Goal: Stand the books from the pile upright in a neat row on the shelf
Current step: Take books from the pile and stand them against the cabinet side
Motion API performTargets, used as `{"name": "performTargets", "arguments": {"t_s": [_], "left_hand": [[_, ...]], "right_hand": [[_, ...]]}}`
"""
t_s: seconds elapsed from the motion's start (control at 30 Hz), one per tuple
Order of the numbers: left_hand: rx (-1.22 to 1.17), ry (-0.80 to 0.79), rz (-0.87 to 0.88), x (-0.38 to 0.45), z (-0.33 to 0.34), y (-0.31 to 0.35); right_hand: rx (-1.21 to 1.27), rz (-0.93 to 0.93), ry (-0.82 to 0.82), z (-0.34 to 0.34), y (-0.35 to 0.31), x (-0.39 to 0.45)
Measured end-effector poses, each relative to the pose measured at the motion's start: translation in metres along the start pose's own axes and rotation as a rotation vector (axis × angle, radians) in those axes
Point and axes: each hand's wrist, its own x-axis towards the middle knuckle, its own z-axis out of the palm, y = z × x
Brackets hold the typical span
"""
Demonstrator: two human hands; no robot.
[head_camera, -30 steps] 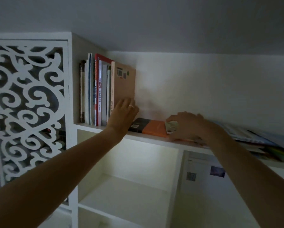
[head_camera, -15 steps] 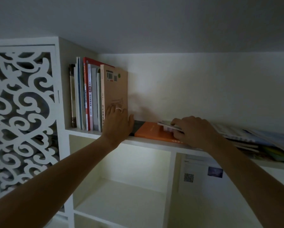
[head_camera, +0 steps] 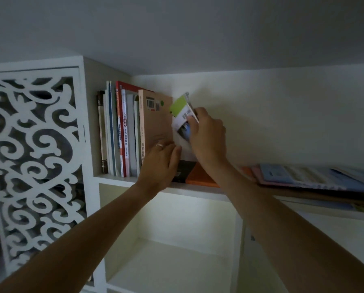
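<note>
Bare forearms reach up from the bottom corners of the frame toward the white wooden shelf [head_camera: 117, 179] at centre. The left hand [head_camera: 158, 166] lies with straight fingers pressed together, flat against the tan cardboard-coloured cover of the last upright book [head_camera: 155, 123], bracing the row of standing books [head_camera: 119, 132] at centre left. The right hand [head_camera: 208, 136], half a second ago low on the flat pile, has come up and now pinches a thin green-and-white paperback [head_camera: 182, 115] between thumb and curled fingers. That book has left the pile and hangs in the air just right of the tan book, near the white back wall. This looks like the carry turning into the placing.

Its long axis runs nearly vertical but tilted, the green top end leaning toward upper right, the lower end toward the left hand; its cover faces out and left. It will need squaring up before it slides in.

Beneath it a flat black-and-orange book [head_camera: 194, 176] lies on the shelf, in the very spot the row would grow into. Further right the spread pile of pale blue and pink books [head_camera: 303, 176] waits
</note>
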Motion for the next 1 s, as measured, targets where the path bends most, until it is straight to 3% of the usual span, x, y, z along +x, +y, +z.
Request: {"name": "performTargets", "arguments": {"t_s": [0.13,0.2,0.27,0.33,0.47,0.57,0.67,0.8,0.9,1.0], "left_hand": [[-0.446,-0.298,-0.093,0.003,-0.012,0.011],[-0.594,-0.345,-0.175,0.002,-0.013,0.01],[-0.647,-0.344,-0.233,-0.001,-0.011,0.003],[-0.63,-0.307,-0.304,-0.002,-0.01,-0.001],[-0.691,-0.13,-0.335,0.006,-0.004,0.006],[-0.715,-0.003,-0.394,0.02,0.0,0.01],[-0.614,0.15,-0.504,0.033,0.0,0.0],[-0.402,0.253,-0.428,0.044,-0.011,-0.004],[-0.352,0.29,-0.361,0.044,-0.012,-0.004],[-0.331,0.292,-0.328,0.042,-0.014,-0.004]], "right_hand": [[0.439,0.161,0.11,0.026,-0.039,0.016],[0.576,0.169,-0.048,0.035,-0.046,0.02],[0.654,0.155,-0.35,0.041,-0.046,0.017],[0.647,0.122,-0.522,0.044,-0.034,0.012],[0.69,0.151,-0.52,0.032,0.001,0.001],[0.551,0.137,-0.544,0.022,0.03,-0.009],[0.416,0.202,-0.727,0.014,0.057,-0.022],[0.379,0.216,-0.827,0.014,0.07,-0.035],[0.175,0.065,-0.888,0.015,0.061,-0.035],[0.103,0.002,-0.784,0.019,0.046,-0.031]]}}
